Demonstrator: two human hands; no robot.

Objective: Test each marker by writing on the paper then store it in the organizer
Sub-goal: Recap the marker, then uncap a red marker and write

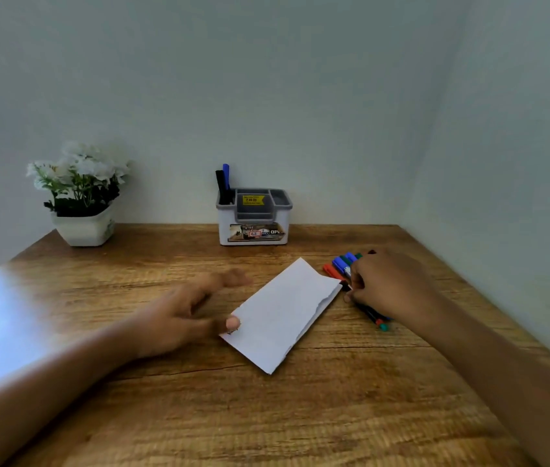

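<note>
A white paper point(283, 311) lies slanted on the wooden table point(199, 399), with small ink marks at its near left corner. My left hand point(186, 315) rests open beside it, thumb on that corner. My right hand point(384, 281) lies over a pile of markers point(342, 264) in red, blue and green, right of the paper, fingers curled around a black marker point(346, 286); whether it is gripped is unclear. The white and grey organizer point(254, 215) stands at the back by the wall, with a black marker point(221, 187) and a blue marker point(226, 175) upright in its left compartment.
A white pot of white flowers point(81, 197) stands at the back left corner. Walls close the table at the back and right. Several marker tips point(381, 323) poke out below my right hand.
</note>
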